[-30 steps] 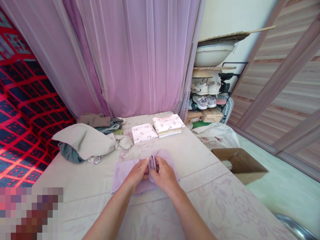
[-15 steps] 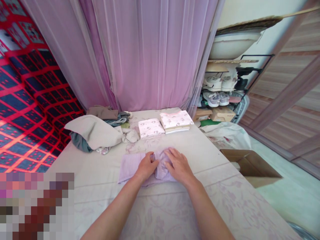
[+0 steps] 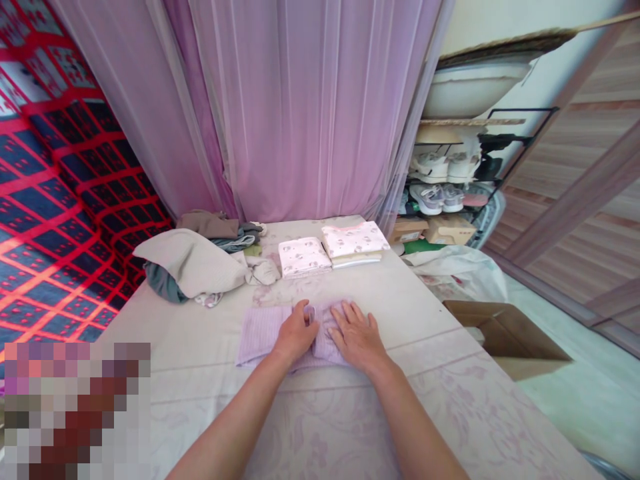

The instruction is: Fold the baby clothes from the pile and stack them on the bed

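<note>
A pale lilac ribbed cloth (image 3: 260,333) lies flat on the table (image 3: 200,393) in front of me, its right part folded over. My left hand (image 3: 296,331) rests on its middle with fingers curled at the fold. Beside it, my right hand (image 3: 356,333) lies flat, palm down and fingers spread, pressing the folded right part. Beyond them sit two folded white printed cloths, one (image 3: 304,256) nearer the middle and one (image 3: 354,240) stacked on a pale piece.
A heap of unfolded beige and grey clothes (image 3: 193,267) lies at the table's back left. Pink curtains (image 3: 300,113) hang behind. An open cardboard box (image 3: 505,333) stands on the floor to the right, near a shoe rack (image 3: 450,187) and a white bag (image 3: 457,270).
A second ago both hands pinched a raised fold of the lilac cloth. The fold has been laid down and my right hand has flattened onto it. The view shifted slightly.
</note>
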`<action>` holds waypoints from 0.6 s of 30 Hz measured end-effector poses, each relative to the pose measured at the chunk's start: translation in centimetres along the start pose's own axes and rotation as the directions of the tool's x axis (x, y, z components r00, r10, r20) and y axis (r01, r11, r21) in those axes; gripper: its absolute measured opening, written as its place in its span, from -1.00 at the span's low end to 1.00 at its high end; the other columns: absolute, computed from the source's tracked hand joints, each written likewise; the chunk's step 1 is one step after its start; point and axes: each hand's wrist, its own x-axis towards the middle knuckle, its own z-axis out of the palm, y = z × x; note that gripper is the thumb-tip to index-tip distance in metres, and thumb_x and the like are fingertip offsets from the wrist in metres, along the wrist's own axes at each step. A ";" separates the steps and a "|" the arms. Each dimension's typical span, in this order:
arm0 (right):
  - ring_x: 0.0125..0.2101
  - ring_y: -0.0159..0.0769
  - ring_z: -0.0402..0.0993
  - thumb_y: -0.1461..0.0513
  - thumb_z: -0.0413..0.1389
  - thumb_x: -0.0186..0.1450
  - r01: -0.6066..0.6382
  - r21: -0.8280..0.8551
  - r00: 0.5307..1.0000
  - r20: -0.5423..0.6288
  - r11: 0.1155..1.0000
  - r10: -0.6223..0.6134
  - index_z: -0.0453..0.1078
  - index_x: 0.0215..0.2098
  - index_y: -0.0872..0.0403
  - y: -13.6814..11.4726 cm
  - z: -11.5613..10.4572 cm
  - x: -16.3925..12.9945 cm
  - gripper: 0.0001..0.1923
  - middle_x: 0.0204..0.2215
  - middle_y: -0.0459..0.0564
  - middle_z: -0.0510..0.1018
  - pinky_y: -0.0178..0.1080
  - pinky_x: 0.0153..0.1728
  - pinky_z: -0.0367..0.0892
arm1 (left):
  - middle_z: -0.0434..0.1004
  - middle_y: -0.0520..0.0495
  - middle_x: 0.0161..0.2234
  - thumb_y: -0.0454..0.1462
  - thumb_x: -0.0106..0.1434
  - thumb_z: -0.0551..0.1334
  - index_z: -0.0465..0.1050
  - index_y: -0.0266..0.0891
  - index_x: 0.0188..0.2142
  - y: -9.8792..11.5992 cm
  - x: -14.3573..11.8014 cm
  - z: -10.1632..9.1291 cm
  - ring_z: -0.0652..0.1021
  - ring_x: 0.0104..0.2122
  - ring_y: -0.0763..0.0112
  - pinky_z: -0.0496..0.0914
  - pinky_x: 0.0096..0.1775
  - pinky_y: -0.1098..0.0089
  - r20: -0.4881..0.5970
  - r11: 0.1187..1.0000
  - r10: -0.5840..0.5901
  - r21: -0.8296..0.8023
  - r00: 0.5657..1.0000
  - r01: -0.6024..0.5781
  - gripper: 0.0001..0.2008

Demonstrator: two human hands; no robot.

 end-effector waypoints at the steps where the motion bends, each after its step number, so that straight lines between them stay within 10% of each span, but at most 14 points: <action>1: 0.31 0.00 -0.14 0.01 -0.12 0.36 0.004 0.000 1.000 -0.009 1.000 -0.004 0.12 0.28 -0.02 -0.1 0.0 -0.1 -0.44 0.33 0.12 0.02 0.26 0.18 -0.17 | 0.54 -0.10 -0.14 -0.32 0.17 0.16 0.15 -0.22 0.20 0.3 -0.2 -0.3 0.55 -0.19 0.34 0.35 -0.12 0.39 0.001 1.000 -0.007 0.028 1.000 0.007 -0.42; 11: -0.01 -0.18 0.40 0.30 -0.03 0.26 0.004 0.115 0.968 -0.250 0.993 0.025 0.42 0.01 -0.01 3.3 -2.6 4.2 -0.62 0.00 0.04 0.51 -0.13 0.02 0.25 | 0.42 -0.16 -0.03 -0.35 0.16 0.12 0.27 -0.17 0.16 1.4 -1.3 -1.7 0.48 -0.09 0.29 0.29 -0.04 0.37 0.109 0.916 0.170 0.349 0.979 -0.198 -0.47; 18: -0.13 -0.26 0.47 0.35 -0.02 0.17 0.212 0.336 0.970 -0.187 0.918 -0.156 0.50 -0.30 0.03 6.2 -2.0 7.4 -0.73 -0.21 -0.02 0.59 -0.21 -0.04 0.30 | 0.47 -0.03 -0.36 0.02 0.27 0.04 0.45 -0.18 -0.41 2.0 0.4 -1.9 0.48 -0.34 0.34 0.25 -0.32 0.42 0.230 0.883 0.247 0.347 0.941 -0.316 -0.61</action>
